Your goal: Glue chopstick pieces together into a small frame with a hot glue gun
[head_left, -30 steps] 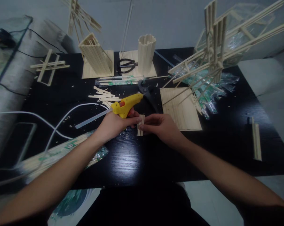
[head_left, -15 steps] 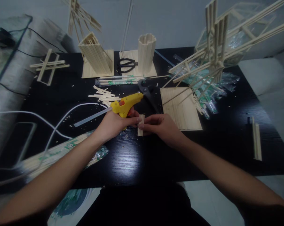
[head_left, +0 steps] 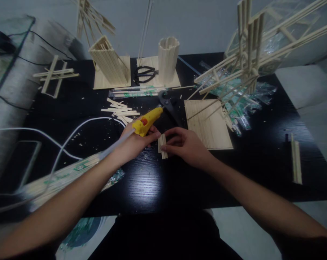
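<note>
My left hand [head_left: 136, 142] is closed round a yellow glue gun [head_left: 147, 121], with its nozzle toward the upper right and a pale glue stick [head_left: 117, 141] out of its back. The left thumb also touches the top of some short wooden sticks [head_left: 163, 147] lying side by side. My right hand [head_left: 189, 146] pinches these sticks from the right between thumb and fingers. One part of the group sits a little lower than the other. Behind the hands lie dark-handled cutters [head_left: 169, 104], partly covered by the gun's tip.
Short cut sticks [head_left: 120, 109] lie behind my left hand. A flat wooden panel [head_left: 206, 126] is to the right. Farther back stand a square stick tower [head_left: 109, 61], a round one [head_left: 168, 61] and black scissors [head_left: 145, 74]. A white cord [head_left: 57, 144] loops at left, by packaged sticks [head_left: 68, 173].
The glue gun has tilted, its back end now lower and its glue stick lying along my left forearm. The short sticks have shifted, one part sliding below the other.
</note>
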`<move>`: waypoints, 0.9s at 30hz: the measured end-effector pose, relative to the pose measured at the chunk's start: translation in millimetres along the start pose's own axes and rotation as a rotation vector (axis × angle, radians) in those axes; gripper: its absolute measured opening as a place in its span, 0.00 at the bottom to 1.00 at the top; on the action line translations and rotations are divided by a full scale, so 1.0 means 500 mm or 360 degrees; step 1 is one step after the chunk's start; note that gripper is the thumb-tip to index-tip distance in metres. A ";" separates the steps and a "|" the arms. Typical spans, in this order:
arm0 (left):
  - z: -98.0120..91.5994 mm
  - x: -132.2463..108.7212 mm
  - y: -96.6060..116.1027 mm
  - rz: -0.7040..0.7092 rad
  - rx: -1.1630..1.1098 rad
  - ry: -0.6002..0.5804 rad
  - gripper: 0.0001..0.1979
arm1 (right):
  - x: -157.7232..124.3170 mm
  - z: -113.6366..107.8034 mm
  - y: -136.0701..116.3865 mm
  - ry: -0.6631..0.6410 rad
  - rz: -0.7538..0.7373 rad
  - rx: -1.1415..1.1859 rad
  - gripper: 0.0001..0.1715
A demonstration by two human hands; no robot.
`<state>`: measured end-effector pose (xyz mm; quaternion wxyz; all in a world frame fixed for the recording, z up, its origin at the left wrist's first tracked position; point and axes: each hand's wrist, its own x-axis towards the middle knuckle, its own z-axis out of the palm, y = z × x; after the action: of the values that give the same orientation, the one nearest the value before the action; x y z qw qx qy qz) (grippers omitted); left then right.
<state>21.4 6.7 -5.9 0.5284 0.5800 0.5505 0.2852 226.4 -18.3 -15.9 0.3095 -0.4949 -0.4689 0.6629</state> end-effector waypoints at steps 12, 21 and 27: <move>-0.008 -0.001 -0.025 0.0254 0.0710 0.0131 0.16 | -0.021 -0.009 -0.020 -0.0037 -0.0181 -0.0598 0.17; -0.019 0.002 -0.009 0.0192 0.0721 0.0185 0.13 | -0.026 -0.007 -0.026 -0.0061 -0.0233 -0.0808 0.17; -0.036 0.009 -0.013 0.0295 0.0641 0.0375 0.10 | -0.025 -0.006 -0.028 -0.0113 -0.0208 -0.0873 0.20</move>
<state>3.7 15.2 -8.0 0.3059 0.6844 0.5984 0.2825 232.6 -23.0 1.4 0.1894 -0.5053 -0.6722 0.5068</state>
